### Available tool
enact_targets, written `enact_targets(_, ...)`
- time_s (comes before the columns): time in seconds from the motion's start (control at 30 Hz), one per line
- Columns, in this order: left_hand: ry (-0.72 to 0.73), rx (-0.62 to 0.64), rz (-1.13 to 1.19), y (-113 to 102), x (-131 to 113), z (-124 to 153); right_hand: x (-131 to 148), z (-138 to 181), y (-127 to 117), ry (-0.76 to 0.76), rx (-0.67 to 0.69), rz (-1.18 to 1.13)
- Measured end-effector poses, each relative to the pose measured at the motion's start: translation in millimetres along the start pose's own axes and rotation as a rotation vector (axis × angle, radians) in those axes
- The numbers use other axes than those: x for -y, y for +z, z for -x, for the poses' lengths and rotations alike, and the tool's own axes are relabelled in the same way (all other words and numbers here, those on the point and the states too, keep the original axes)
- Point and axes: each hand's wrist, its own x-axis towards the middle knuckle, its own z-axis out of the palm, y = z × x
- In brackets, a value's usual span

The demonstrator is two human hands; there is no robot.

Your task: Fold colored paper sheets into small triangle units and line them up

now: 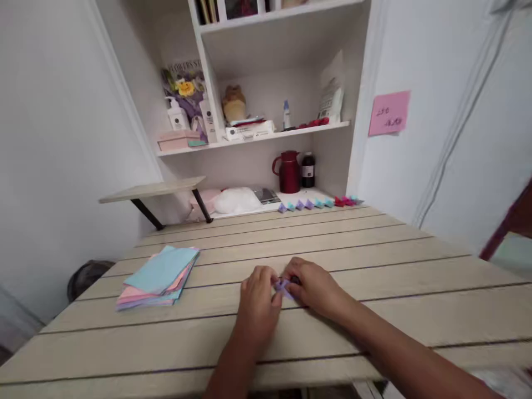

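A small piece of purple folded paper is pinched between my two hands, low over the wooden table. My left hand closes on its left side with thumb and fingertips. On the other side my right hand grips the paper, its fingers bent. Something small and dark shows at the right fingers; I cannot make out what it is. The fingers cover part of the paper, so its exact folded shape is hidden. To the left lies a stack of coloured paper sheets, light blue on top, pink and purple below.
A row of small folded paper pieces in purple, blue and red lines the far edge of the table. Behind it stand a red jug, a dark bottle and white shelves. A small raised stand is at the back left.
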Motion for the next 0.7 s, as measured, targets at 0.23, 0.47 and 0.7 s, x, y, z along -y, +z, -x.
enact_targets(0.23,0.077,0.026,0.03,-7.7,-4.0,-0.6,-3.0,-0.9,5.3,-0.017,-0.013,0.078)
enact_targets(0.47,0.058,0.01,0.0,-5.6,-4.1,0.6,-4.2,-4.5,7.3,0.007,-0.033,-0.017)
enact_targets(0.7,-0.015,0.036,-0.082,-9.0,-7.0,-2.2,-4.7,-4.4,3.2,0.013,0.009,-0.052)
